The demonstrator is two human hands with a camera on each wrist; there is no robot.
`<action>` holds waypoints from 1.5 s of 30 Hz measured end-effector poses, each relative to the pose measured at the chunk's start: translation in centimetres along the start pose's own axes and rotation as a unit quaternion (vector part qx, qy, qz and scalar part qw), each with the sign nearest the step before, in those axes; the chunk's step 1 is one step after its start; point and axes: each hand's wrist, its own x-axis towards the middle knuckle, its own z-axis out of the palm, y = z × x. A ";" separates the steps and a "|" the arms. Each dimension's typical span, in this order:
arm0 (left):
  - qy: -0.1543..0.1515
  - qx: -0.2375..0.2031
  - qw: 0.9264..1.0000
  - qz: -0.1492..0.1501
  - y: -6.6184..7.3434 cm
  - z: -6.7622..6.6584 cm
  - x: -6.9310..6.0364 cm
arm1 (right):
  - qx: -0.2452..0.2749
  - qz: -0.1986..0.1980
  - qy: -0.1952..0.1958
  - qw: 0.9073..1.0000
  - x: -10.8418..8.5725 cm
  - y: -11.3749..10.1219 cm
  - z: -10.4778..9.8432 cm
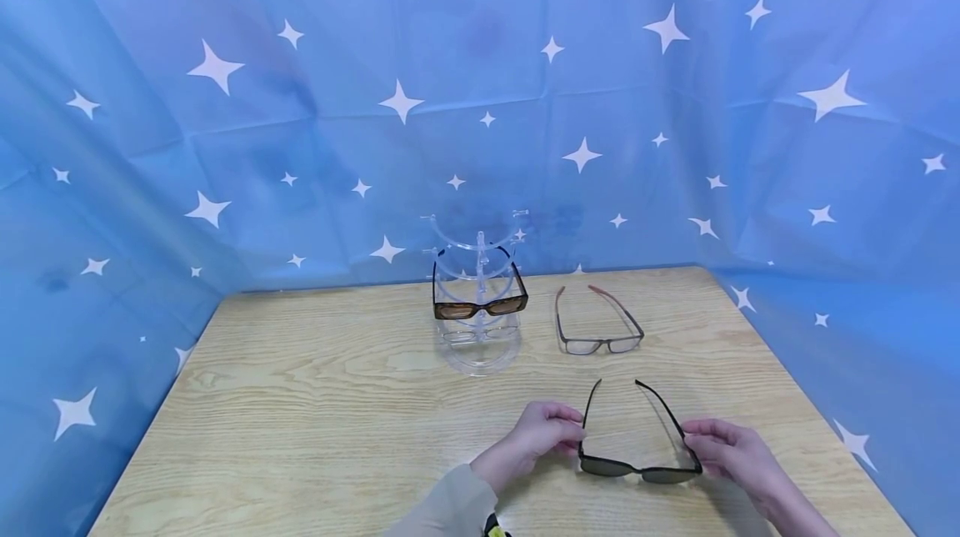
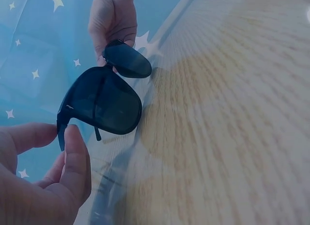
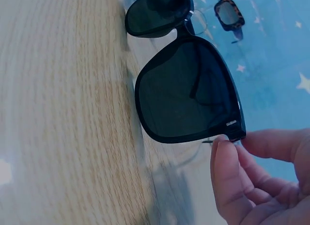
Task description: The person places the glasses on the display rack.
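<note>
Black sunglasses point(image 1: 637, 469) with dark lenses are held between both hands at the front right of the table, arms unfolded toward the back. The left hand point(image 1: 542, 437) pinches the left arm near its hinge; in the left wrist view the thumb and fingers point(image 2: 75, 159) close on it. On the other side the right hand point(image 1: 731, 452) pinches the right hinge end, with the fingertips point(image 3: 226, 157) against the frame in the right wrist view. Behind lies a pair of eyeglasses point(image 1: 602, 345) with brownish arms, unfolded on the table.
A clear plastic glasses stand point(image 1: 480, 366) is at the table's back middle. It carries tortoiseshell sunglasses point(image 1: 481, 308) and, lower down, thin clear-lensed glasses point(image 1: 480, 335). A blue star-patterned cloth point(image 1: 480, 62) hangs behind and beside the wooden table point(image 1: 300, 412).
</note>
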 end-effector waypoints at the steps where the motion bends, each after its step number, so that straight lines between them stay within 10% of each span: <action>1: 0.000 -0.002 1.000 -0.001 0.0 0.0 0.0 | 0.006 -0.002 -0.007 1.000 0.0 0.0 0.0; 45: 0.007 -0.088 0.996 0.023 2.4 -5.8 -3.2 | 0.112 -0.073 -0.040 0.990 0.9 -4.6 4.3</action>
